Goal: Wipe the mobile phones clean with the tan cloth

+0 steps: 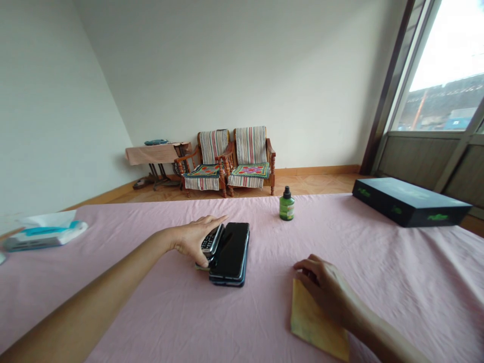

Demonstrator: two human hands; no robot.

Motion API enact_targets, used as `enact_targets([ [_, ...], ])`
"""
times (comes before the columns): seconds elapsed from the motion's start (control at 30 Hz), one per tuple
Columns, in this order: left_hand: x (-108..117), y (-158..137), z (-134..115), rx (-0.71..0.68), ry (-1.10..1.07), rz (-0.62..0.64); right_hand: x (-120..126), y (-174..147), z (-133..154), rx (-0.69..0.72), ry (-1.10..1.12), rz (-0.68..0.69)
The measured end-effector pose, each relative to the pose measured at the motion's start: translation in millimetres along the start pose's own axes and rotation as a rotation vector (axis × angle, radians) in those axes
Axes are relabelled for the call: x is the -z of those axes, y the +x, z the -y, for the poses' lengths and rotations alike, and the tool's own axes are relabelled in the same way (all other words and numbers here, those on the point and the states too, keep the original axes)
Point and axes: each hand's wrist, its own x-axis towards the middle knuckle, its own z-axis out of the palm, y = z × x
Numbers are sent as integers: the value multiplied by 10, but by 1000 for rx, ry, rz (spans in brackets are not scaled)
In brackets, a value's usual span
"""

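My left hand reaches over a silver and black keypad phone. The thumb lies at its near end and the fingers at its far end, closed on it. Right beside it is a black smartphone, screen up, on top of another dark, flat thing whose edge shows underneath. A thin strip of something yellowish pokes out under the keypad phone's near end. On the right, my right hand rests over the far edge of a yellow cloth. Its fingers are curled, and what they hold, if anything, is hidden.
A pink cloth covers the table. A green bottle with a black cap stands behind the phones. At the far right lies a black box, at the left a tissue pack. Two wooden armchairs stand beyond the table.
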Motion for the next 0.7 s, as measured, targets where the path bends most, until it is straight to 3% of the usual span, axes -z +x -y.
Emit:
enact_targets([
  [0.7,-11,-20,122,-30,-18,-23,15,-9,4,16,-15,-17],
])
